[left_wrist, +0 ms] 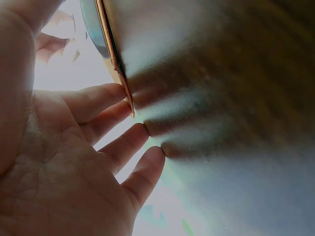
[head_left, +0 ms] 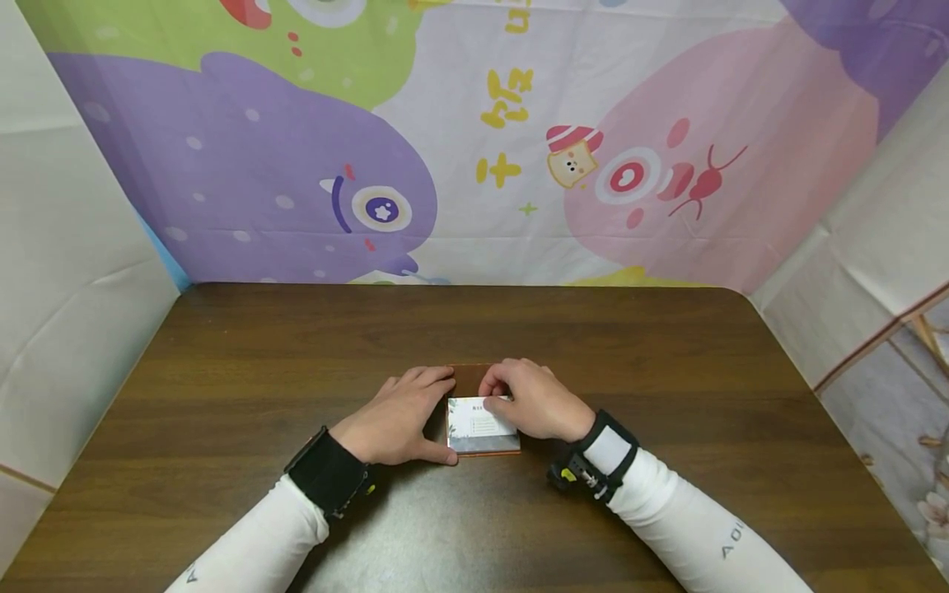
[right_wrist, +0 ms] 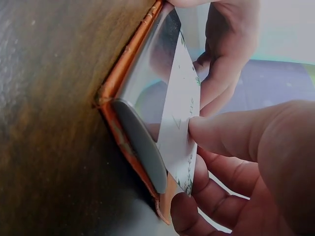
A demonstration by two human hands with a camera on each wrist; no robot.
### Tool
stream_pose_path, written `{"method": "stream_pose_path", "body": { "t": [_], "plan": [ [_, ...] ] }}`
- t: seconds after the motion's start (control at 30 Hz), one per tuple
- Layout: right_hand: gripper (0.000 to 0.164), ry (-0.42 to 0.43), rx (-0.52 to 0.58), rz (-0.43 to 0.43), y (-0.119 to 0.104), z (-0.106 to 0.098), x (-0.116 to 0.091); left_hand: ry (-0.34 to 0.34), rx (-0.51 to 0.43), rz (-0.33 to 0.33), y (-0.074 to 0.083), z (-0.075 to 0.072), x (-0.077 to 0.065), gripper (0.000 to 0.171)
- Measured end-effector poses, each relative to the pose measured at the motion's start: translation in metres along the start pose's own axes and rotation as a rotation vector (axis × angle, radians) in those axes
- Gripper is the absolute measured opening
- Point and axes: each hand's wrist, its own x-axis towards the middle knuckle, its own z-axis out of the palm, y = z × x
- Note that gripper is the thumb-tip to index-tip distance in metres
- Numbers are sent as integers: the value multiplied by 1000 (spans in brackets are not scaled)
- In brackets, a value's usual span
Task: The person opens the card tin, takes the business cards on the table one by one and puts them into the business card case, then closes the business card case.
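A small card case lies on the table, its brown leather flap [head_left: 469,379] folded open away from me. In the right wrist view it has a shiny metal body [right_wrist: 147,105] on an orange-brown leather backing [right_wrist: 118,73]. A white card [head_left: 470,417] with printed text and leaf patterns sticks up out of the metal part. My right hand [head_left: 539,403] pinches this card between thumb and fingers at its upper right. Along the case's left side, my left hand [head_left: 404,416] rests with fingers spread, its thumb at the lower left corner and fingertips [left_wrist: 120,91] at the flap's edge.
The dark wooden table [head_left: 222,371] extends around the case on all sides. Behind its far edge hangs a cloth [head_left: 489,231] printed with cartoon figures. Pale fabric panels [head_left: 81,206] stand at the left and right. Both wrists wear black straps.
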Motion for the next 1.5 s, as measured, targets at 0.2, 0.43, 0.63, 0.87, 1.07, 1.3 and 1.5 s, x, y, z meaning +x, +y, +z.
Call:
{"method": "stream_pose_path", "body": {
  "t": [0.2, 0.43, 0.63, 0.87, 1.07, 1.3, 1.5],
  "plan": [
    [4, -4, -10, 2, -1, 1, -2, 1, 0, 2, 0, 0, 0, 103],
    [4, -7, -4, -6, -4, 1, -5, 3, 0, 4, 0, -1, 0, 102],
    [4, -10, -8, -12, -4, 3, -5, 1, -2, 3, 0, -1, 0, 103],
    [4, -15, -26, -8, -3, 4, -5, 1, -4, 0, 1, -1, 0, 103],
    [4, -17, -30, -7, -3, 5, -6, -7, -5, -6, 1, -2, 0, 103],
    [5, -12, -45, -7, -3, 5, -7, -8, -6, -5, 1, -1, 0, 103],
    [4, -7, -57, -16, -3, 6, -8, -7, -8, -5, 1, -1, 0, 103]
  ]
}}
